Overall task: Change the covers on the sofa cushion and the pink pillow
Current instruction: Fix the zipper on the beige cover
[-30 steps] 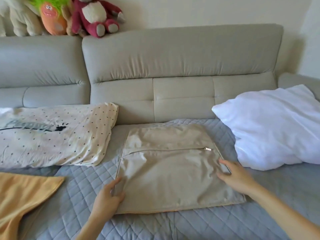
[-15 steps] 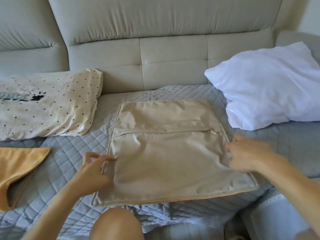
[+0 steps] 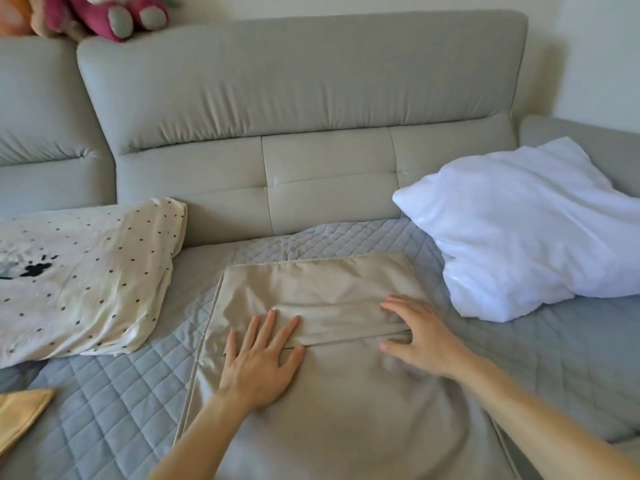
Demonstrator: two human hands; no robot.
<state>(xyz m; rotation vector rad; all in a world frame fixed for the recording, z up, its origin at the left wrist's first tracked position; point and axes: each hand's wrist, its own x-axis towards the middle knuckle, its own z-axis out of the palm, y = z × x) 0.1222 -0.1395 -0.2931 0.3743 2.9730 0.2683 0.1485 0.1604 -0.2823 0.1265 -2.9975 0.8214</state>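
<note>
Smooth beige satin cushion cover (image 3: 322, 296) on quilted grey sofa throw (image 3: 117, 403), left hand (image 3: 258, 358) and right hand (image 3: 420, 336) flat, fingers spread

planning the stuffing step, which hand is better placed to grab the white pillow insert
Right. The right hand lies on the beige cover at its right edge, next to the white insert. The left hand presses flat mid-cover and would have to cross over.
</note>
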